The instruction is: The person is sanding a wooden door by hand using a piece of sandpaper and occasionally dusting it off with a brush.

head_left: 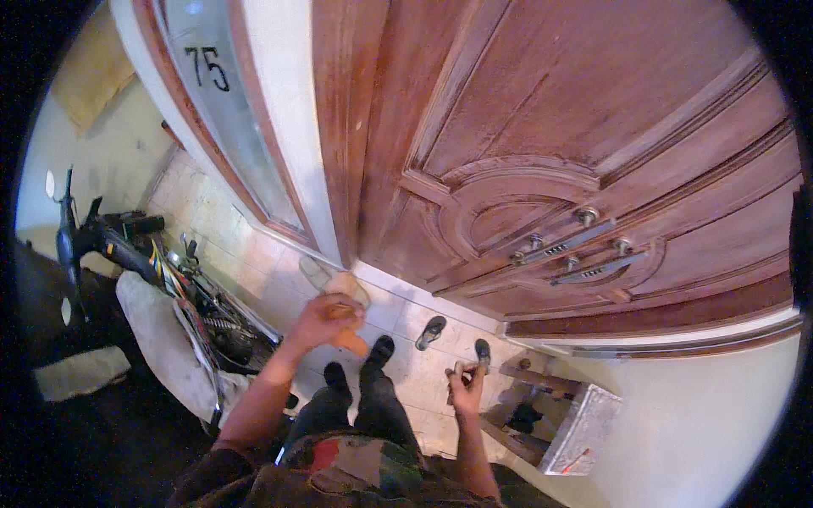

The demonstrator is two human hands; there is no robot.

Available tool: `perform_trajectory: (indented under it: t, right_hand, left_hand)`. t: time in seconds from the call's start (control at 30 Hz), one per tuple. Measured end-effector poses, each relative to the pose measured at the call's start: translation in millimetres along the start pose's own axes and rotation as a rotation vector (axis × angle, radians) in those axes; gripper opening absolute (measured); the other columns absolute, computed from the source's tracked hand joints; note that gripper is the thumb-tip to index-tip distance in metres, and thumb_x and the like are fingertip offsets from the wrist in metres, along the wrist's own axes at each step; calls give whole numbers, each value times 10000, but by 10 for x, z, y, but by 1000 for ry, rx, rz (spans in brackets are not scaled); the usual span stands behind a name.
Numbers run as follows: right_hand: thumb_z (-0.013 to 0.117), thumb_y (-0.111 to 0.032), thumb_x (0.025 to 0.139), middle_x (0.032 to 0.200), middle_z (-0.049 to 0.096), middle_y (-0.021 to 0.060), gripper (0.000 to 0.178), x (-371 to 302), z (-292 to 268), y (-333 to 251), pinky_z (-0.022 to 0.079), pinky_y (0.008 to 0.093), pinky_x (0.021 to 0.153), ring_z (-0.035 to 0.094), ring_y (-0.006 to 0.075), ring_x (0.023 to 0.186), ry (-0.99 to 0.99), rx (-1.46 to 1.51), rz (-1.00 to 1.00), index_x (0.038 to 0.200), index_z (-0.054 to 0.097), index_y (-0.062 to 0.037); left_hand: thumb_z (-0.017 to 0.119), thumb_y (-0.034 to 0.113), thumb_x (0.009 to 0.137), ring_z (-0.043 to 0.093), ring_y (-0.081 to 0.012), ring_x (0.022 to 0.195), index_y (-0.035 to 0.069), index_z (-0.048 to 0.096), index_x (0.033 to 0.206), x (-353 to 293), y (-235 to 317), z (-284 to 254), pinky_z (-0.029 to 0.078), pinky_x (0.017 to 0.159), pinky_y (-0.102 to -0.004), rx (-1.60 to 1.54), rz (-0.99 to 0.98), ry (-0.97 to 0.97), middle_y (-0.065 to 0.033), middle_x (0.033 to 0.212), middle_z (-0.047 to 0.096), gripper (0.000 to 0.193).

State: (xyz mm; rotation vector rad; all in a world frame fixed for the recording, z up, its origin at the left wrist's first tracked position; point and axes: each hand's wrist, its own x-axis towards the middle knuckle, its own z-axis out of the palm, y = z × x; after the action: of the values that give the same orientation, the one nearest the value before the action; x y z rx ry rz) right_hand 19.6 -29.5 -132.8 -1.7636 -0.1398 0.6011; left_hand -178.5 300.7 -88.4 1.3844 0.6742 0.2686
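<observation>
Shirt (292,484), dark w/ patches of other colours, nearest camera at lower edge.

Tan item (351,342): 1 pc., in L. hand (326,320), above tiled floor, fwd. of wearer's shoes (337,377); kind unclear. L. fingers curled round it, grasping.

R. hand (467,393): fingers bent, tips drawn together; can't tell if anything's gripped.

Step (judged): item being carried or handled standing, prob. mid-handling. Next move prob. calls for keeping L. grip firm & bringing R. hand across, or lowering item under control.

Orientation: visible end points down-right in view, toward shoes; long axis appears to run upper L. to lower R., partly hidden by hand.

Surroundings: beige slippers (315,275), just beyond L. hand; dark sandals (431,334), apart, btwn. hands & doors; carved double doors (525,110), w/ metal handles; motorbike (224,334), L., w/ grey seat cover (157,326); low table (584,430), R., pale top.
</observation>
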Motion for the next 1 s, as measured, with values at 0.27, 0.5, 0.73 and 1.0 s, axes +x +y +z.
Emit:
perform_trajectory:
  t: [0.27, 0.5, 0.73, 1.0]
  right_hand:
    - [637, -187, 985, 993, 656, 83, 236, 1620, 690, 70, 535, 322, 634, 687, 182, 800, -191, 171, 29, 1152, 499, -94]
    - [598, -109, 848, 1163, 685, 171, 418, 2590, 1061, 717, 592, 371, 742, 711, 258, 895, -283, 457, -276, 1255, 522, -57]
    - [610, -46, 811, 1163, 652, 134, 504, 2561, 1044, 1202, 582, 373, 805, 672, 238, 943, -101, 464, -798, 1299, 489, -92]
    - [582, -7, 804, 1191, 633, 144, 518, 1865, 492, 1794, 571, 382, 842, 671, 244, 987, 332, 523, -938, 1298, 461, -107]
  left_hand:
    - [749, 131, 968, 588, -187, 1221, 91, 497, 1451, 1675, -407, 581, 470, 1062, -343, -46, 255, -294, -80, 1308, 624, 546]
    - [794, 120, 922, 584, -160, 1234, 48, 511, 1427, 2878, -1275, 577, 483, 1049, -343, 0, 627, -363, -83, 1325, 631, 584]
    - [800, 85, 820, 601, -282, 1262, 21, 637, 1305, 3123, -811, 1222, 449, 1109, -393, 235, 1469, -373, -130, 1304, 632, 515]
    - [772, 206, 915, 684, -320, 1114, 49, 556, 1373, 2902, -659, 1992, 517, 991, -420, 170, 1360, -499, -166, 1227, 674, 530]
